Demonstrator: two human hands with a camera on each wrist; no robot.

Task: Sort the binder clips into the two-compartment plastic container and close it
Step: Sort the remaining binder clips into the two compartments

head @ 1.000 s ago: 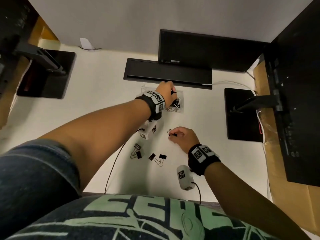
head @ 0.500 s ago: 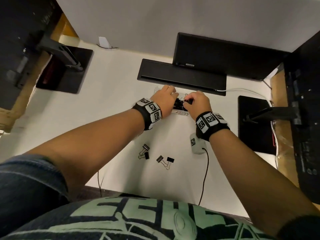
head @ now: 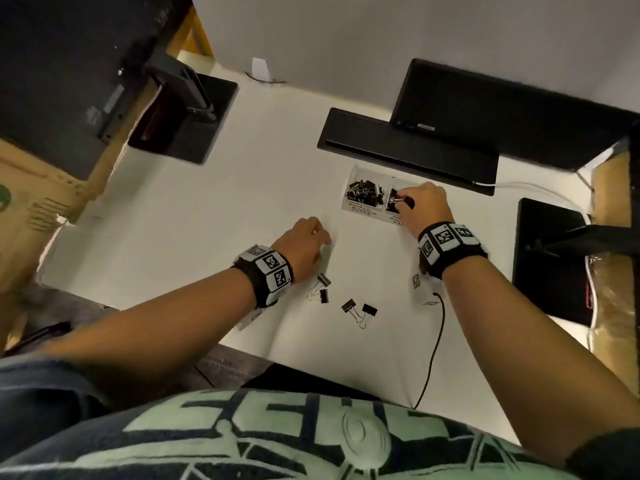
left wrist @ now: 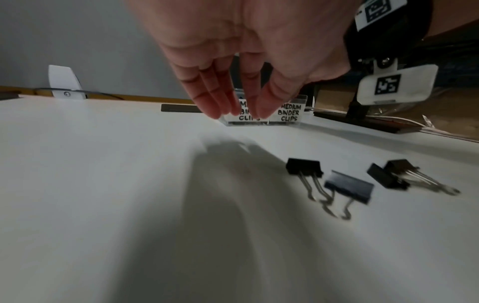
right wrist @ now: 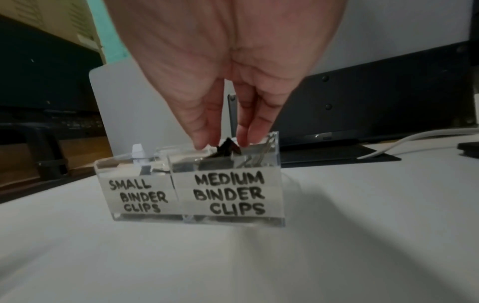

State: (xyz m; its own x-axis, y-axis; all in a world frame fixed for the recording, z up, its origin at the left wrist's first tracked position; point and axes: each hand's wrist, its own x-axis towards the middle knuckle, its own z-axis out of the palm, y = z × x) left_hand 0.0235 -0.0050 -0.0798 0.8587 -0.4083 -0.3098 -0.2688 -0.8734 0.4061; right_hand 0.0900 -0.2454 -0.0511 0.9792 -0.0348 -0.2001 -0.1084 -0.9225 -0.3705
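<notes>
The clear two-compartment container (head: 363,211) stands mid-table with its lid (right wrist: 116,102) up behind it. Its left side, labelled small (right wrist: 137,194), holds several small clips (head: 365,192). My right hand (head: 403,202) is over the side labelled medium (right wrist: 230,192) and pinches a black binder clip (right wrist: 228,146) just above the rim, between thumb and fingers. My left hand (head: 322,237) hovers above the table with fingers (left wrist: 207,102) hanging straight, holding nothing. Several loose black clips (head: 323,280) (left wrist: 348,186) lie just right of and nearer than that hand.
A black bar-shaped device (head: 408,154) lies right behind the container, with a dark monitor above it. Black monitor bases stand at far left (head: 187,119) and at right (head: 550,261). A black cable (head: 433,348) runs to the table's front edge.
My left hand has drawn back from the container toward the loose clips, holding nothing. My right hand stays at the medium compartment with its clip. The head view has shifted.
</notes>
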